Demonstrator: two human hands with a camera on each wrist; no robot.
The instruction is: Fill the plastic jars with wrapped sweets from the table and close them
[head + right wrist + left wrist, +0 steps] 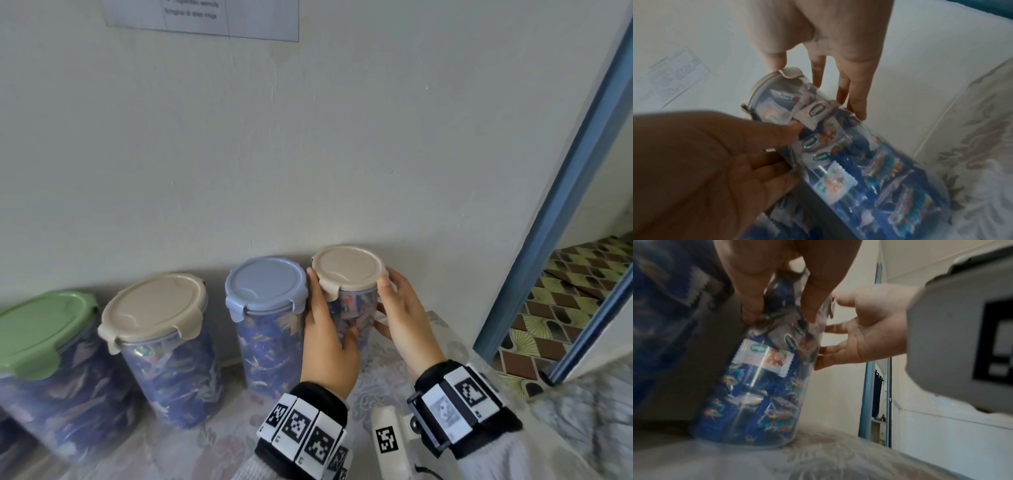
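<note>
Standing at the right end of a row of four filled jars, in the lower middle of the head view, the beige-lidded jar [349, 305] is held from both sides. The left hand [327, 337] is curled round its left wall, thumb across the front, and the right hand [404, 317] is pressed flat against its right side, fingers nearly straight, with one fingertip touching the rim of the beige lid [349, 269]. So the left grip is closed on the jar while the right is open and only bracing it.

The jar is seen packed with wrapped sweets [840, 164], and its base rests on the patterned tabletop [387, 377] close to the wall. The blue-lidded jar [267, 318] just beside it, the second beige-lidded jar [161, 346] and the green-lidded jar [44, 363] appear already closed, so the task looks nearly finished.

The step in hand is judged to be clipping this lid shut or setting the jar in line. It would be done best if the jar were kept upright and steadied by the left hand while each side clip [791, 73] is pressed down in turn by the right. The lid should be checked for sitting level, with no wrapper caught under the rim.
</note>
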